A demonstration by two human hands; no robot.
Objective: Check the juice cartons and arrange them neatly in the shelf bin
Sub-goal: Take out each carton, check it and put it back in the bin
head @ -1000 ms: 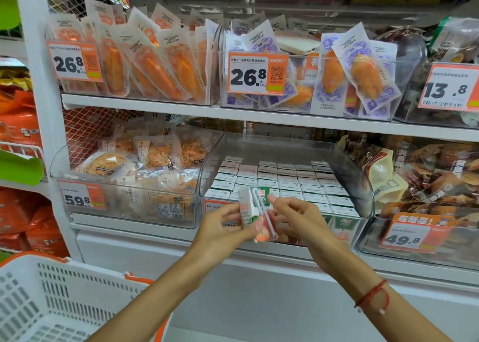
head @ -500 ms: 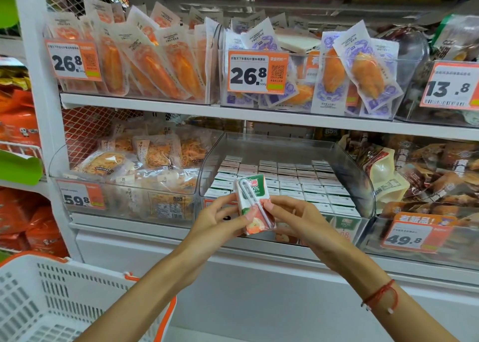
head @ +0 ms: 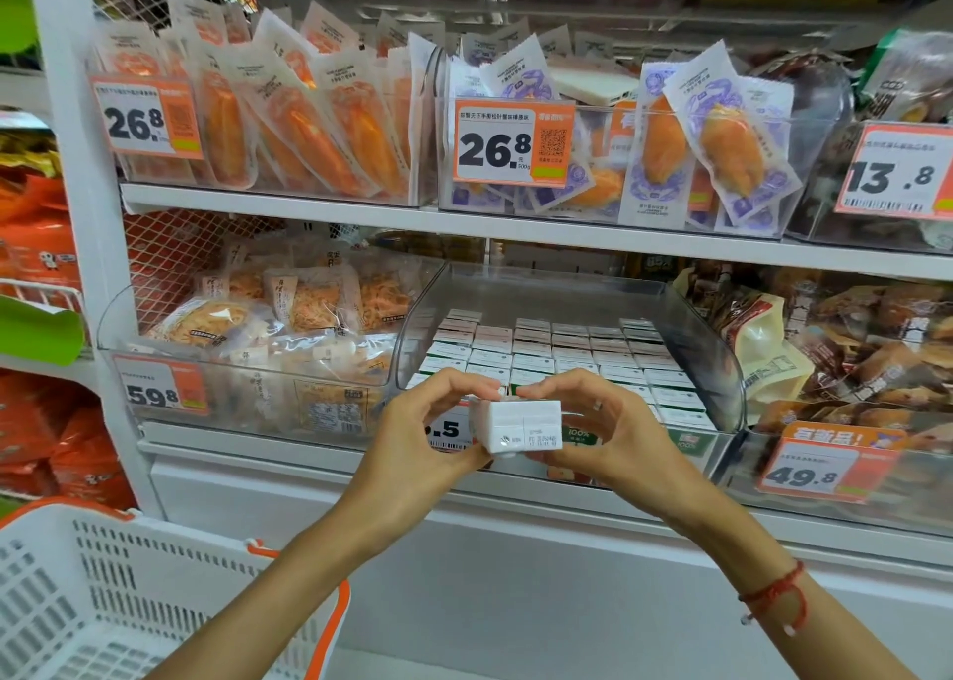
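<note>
Shelves [head: 515,225] hold clear bins [head: 711,349] — white basket [head: 103,592] below-left.

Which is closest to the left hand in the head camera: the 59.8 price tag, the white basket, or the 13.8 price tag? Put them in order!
From the left hand:
1. Orange-and-white 59.8 price tag, just to its left on the clear bin.
2. White plastic shopping basket, below, lower left.
3. Orange-and-white 13.8 price tag, far upper right.

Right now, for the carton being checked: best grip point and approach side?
Grip the juice carton by its two short ends, coming in from left and right, as the left hand and right hand do. It lies sideways with the printed white face toward the camera, so end grips leave the print readable.
</note>
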